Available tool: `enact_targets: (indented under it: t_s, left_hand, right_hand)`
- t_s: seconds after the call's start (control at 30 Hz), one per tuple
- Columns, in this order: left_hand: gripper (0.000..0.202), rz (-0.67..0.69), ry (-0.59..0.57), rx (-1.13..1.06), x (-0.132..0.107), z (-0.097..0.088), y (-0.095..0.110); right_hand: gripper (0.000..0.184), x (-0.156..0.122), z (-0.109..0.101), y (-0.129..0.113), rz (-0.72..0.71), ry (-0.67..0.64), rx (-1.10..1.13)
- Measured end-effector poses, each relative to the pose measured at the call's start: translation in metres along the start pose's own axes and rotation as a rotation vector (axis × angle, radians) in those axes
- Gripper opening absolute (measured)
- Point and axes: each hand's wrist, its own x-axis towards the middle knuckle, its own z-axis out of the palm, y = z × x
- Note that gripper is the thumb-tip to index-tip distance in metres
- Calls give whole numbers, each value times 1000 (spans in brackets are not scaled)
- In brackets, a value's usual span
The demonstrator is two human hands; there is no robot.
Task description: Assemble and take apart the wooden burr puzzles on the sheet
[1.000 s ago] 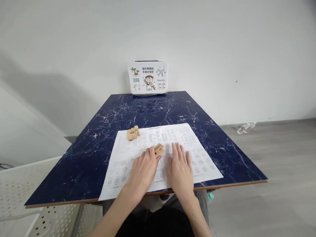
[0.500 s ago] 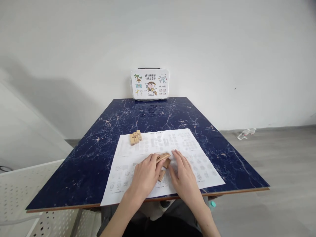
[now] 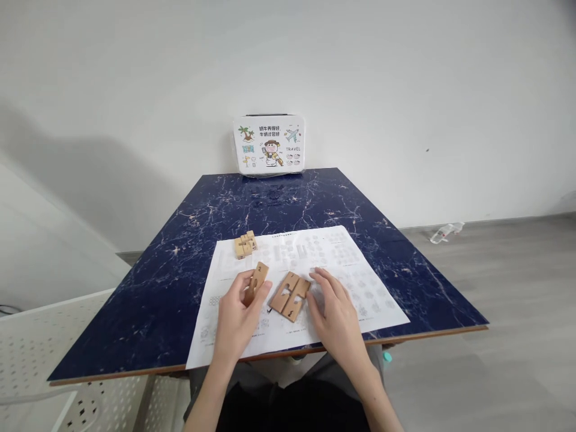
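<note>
So we're pinching a notched wooden piece marked 2 [image 3: 260,275] in our left hand [image 3: 236,309], thumb on one side and fingers on the other, tilted up over the sheet. Our right hand [image 3: 336,309] is gripping nothing, fingers loosely spread; can't tell if the thumb is touching the right-hand flat piece [image 3: 290,309]. That one's lying edge to edge with the left-hand flat piece [image 3: 279,300], and we're seeing a bit of paper between them and our left hand. A small block cluster [image 3: 245,246] is sitting by the far-left corner of the printed sheet [image 3: 360,258]. The sheet's near-left corner is reaching the table's front edge, while the right one is stopping short. Past it, a wide stretch of blue table [image 3: 288,201] is running back to the white case [image 3: 270,144], standing at the far edge.
</note>
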Motion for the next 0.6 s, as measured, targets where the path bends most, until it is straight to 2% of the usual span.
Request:
enact_targets:
  t_s: [0.1, 0.23, 0.3, 0.4, 0.47, 0.6]
  left_hand:
    - [42, -2, 3, -67, -4, -5, -3]
    - [43, 21, -50, -179, -7, -7, -1]
    - [47, 22, -82, -232, -7, -8, 0]
    - [40, 13, -101, -296, -7, -10, -1]
    - [40, 18, -111, -302, -6, -11, -3]
    - [46, 50, -110, -236, -7, -12, -5]
  right_hand:
    - [36, 1, -1, 0, 2, 10, -9]
    - [37, 2, -4, 1, -34, -22, -11]
    - [46, 2, -5, 1, -69, -64, -16]
    - [72, 1, -7, -1, -104, -119, -29]
    - [80, 1, -7, -3, -107, -130, -38]
    - [72, 1, -8, -4, -102, -118, -18]
